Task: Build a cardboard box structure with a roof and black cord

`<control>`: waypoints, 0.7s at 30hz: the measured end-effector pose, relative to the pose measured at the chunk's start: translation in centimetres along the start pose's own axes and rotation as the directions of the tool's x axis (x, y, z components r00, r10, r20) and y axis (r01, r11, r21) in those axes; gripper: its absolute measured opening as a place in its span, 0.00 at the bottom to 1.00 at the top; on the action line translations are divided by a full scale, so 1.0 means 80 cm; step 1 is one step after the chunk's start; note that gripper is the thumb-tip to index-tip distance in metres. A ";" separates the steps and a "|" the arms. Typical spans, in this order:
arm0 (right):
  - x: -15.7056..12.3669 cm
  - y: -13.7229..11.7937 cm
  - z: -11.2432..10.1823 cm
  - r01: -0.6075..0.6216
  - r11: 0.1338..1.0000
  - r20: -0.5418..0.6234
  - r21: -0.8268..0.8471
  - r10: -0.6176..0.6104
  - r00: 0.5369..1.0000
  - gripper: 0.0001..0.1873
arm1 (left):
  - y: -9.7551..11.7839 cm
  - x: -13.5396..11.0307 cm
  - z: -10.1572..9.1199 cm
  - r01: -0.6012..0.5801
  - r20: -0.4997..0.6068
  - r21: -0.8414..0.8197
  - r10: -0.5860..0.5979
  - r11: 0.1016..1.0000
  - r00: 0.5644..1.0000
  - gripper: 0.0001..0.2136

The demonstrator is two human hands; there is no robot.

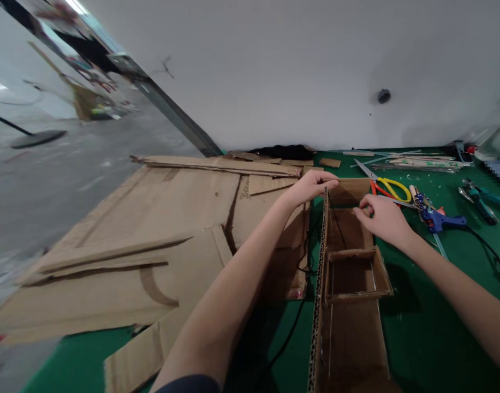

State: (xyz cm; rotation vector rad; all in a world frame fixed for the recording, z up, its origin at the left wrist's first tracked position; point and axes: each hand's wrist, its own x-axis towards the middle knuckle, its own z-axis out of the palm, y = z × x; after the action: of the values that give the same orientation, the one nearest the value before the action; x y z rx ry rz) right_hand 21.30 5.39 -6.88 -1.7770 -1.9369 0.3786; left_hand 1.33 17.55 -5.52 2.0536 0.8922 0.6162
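A long open cardboard box frame lies on the green table, with a small cardboard tray set inside it. My left hand pinches the far top corner of the frame's left wall. My right hand is closed on the far right edge of the frame, fingers curled over the cardboard end panel.
Large flat cardboard sheets cover the table's left. Yellow-and-red scissors, a blue glue gun with a black cord, green pliers and several sticks lie to the right. A white wall rises behind.
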 end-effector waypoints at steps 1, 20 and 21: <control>0.005 -0.006 -0.003 0.032 0.999 0.049 0.039 -0.034 0.998 0.13 | 0.000 0.000 0.000 0.002 0.006 0.000 -0.002 1.000 1.000 0.17; 0.049 -0.048 0.032 -0.147 0.945 0.405 0.291 0.018 0.914 0.10 | 0.035 -0.015 -0.014 0.101 0.094 -0.064 -0.095 0.993 0.991 0.19; 0.048 -0.049 0.032 -0.131 0.951 0.384 0.280 0.015 0.923 0.10 | 0.038 -0.016 -0.015 0.105 0.095 -0.073 -0.098 0.992 0.991 0.19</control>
State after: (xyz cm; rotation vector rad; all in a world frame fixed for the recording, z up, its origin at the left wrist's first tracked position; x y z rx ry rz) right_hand 16.42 9.04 -6.42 -1.6657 -1.9293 1.0549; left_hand 0.84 15.83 -2.47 1.9379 0.8991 0.4907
